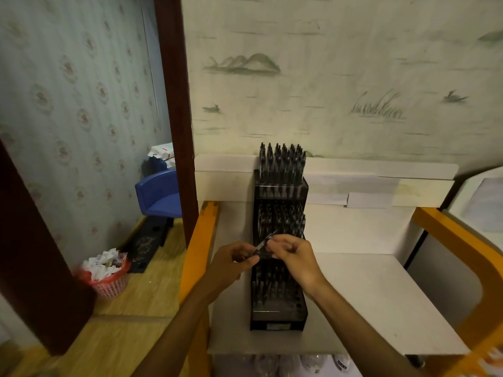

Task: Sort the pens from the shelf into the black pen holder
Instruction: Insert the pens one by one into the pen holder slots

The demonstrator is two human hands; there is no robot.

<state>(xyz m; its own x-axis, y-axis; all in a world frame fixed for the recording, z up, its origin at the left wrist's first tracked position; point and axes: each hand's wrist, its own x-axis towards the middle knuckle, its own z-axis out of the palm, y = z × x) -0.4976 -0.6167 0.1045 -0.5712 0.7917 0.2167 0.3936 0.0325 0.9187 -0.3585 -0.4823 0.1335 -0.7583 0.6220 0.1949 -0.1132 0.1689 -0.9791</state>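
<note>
**A thin pen held over the holder**

The room has pale papered walls and a white shelf (pixel 367 295) with orange edges. The left hand (pixel 231 263) pinches the low end of a thin dark plastic pen (pixel 261 245). The right hand (pixel 295 254) pinches its upper part. Both hover above the tall black stepped pen holder (pixel 279 308). The pen looks light, stiff and smooth, so the middle is probably best to hold.

Pen (pixel 262 244) blurred between hands (pixel 295 257)
</note>
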